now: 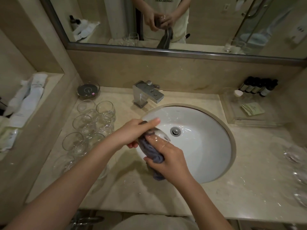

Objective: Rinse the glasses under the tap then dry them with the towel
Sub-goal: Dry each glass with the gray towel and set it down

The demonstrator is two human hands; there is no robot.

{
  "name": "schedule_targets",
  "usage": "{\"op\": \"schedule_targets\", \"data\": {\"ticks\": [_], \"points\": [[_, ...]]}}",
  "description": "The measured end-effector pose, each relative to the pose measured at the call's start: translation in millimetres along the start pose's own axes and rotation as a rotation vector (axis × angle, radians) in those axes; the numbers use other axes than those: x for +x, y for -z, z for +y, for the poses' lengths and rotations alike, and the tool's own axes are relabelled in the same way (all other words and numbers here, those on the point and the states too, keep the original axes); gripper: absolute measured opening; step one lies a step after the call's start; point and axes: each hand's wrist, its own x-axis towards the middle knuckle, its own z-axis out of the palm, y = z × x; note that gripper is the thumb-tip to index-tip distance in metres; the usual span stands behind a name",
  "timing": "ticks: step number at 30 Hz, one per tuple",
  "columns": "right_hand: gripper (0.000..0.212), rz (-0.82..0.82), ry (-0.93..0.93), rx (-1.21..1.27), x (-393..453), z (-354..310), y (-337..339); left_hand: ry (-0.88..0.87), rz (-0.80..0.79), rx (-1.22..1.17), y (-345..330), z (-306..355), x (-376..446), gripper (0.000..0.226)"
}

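Note:
My left hand (132, 131) grips a clear glass (159, 138) lying on its side above the left rim of the white sink (207, 146). My right hand (169, 160) holds a grey-blue towel (149, 148) stuffed into the glass, with its loose end hanging below my wrist. Several more clear glasses (93, 120) stand on the counter to the left of the sink. Further glasses (297, 163) sit at the far right edge. The chrome tap (147, 95) stands behind the basin, and no water runs from it.
A round glass dish (88, 91) sits behind the left glasses. A clear tray (249, 110) with a sachet and dark small bottles (259, 87) stands at the back right. Rolled white towels (28, 100) lie on the left ledge. A mirror (166, 22) hangs above.

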Motion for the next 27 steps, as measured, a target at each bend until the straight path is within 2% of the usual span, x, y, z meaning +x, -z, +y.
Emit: {"op": "schedule_targets", "data": {"ticks": [2,3,6,7,8,10,11,13,15,17,19,20,22,23,24,26,27], "points": [[0.060,-0.040,-0.040,0.017,-1.8,-3.6,-2.1,-0.030,0.051,-0.034,-5.0,-3.0,2.0,0.045],[0.056,-0.089,-0.157,0.183,-0.3,-8.7,2.3,-0.059,0.071,-0.074,-6.4,-5.0,2.5,0.044],[0.045,-0.282,-0.575,1.093,3.5,-12.5,13.7,-0.259,0.081,-0.133,-7.0,-9.0,-0.8,0.049],[0.044,-0.299,-0.664,1.302,2.7,-10.3,15.2,-0.333,0.073,-0.121,-6.7,-10.2,-1.8,0.049],[0.046,-0.293,-0.708,1.384,1.2,-7.6,15.7,-0.379,0.064,-0.106,-6.5,-10.9,-2.8,0.047],[0.043,-0.274,-0.660,1.320,1.1,-6.2,17.4,-0.372,0.041,-0.111,-6.4,-10.3,-3.4,0.044],[0.043,-0.252,-0.579,1.156,2.3,-6.7,17.9,-0.305,0.022,-0.145,-5.7,-8.5,-3.1,0.044],[0.052,-0.159,-0.358,0.592,3.8,-6.0,15.0,-0.090,-0.031,-0.222,-3.8,-3.1,-2.1,0.049],[0.057,-0.067,-0.075,0.089,2.7,-4.1,6.1,0.076,-0.068,-0.156,-2.9,-0.9,-1.7,0.053],[0.058,-0.033,0.004,-0.043,-0.1,-2.8,-2.2,0.079,-0.045,-0.076,-4.2,-2.6,-0.4,0.047],[0.056,-0.083,-0.172,0.129,-1.1,-11.7,0.8,-0.006,0.002,-0.050,-5.8,-5.8,1.2,0.037],[0.054,-0.130,-0.322,0.337,0.9,-15.3,4.4,-0.057,0.021,-0.057,-6.2,-6.6,1.4,0.034],[0.048,-0.226,-0.586,0.912,6.1,-15.8,12.1,-0.177,0.039,-0.107,-5.7,-10.0,1.3,0.037],[0.044,-0.271,-0.678,1.163,7.3,-13.9,14.6,-0.251,0.043,-0.131,-4.8,-12.1,1.7,0.038],[0.042,-0.292,-0.726,1.312,7.2,-12.2,17.1,-0.325,0.040,-0.134,-3.8,-14.2,2.2,0.036],[0.043,-0.299,-0.719,1.346,7.0,-9.8,20.0,-0.416,0.022,-0.099,-1.6,-16.9,3.4,0.031],[0.045,-0.271,-0.683,1.257,6.8,-8.7,19.4,-0.409,0.009,-0.102,-0.5,-16.2,3.5,0.032]]}}
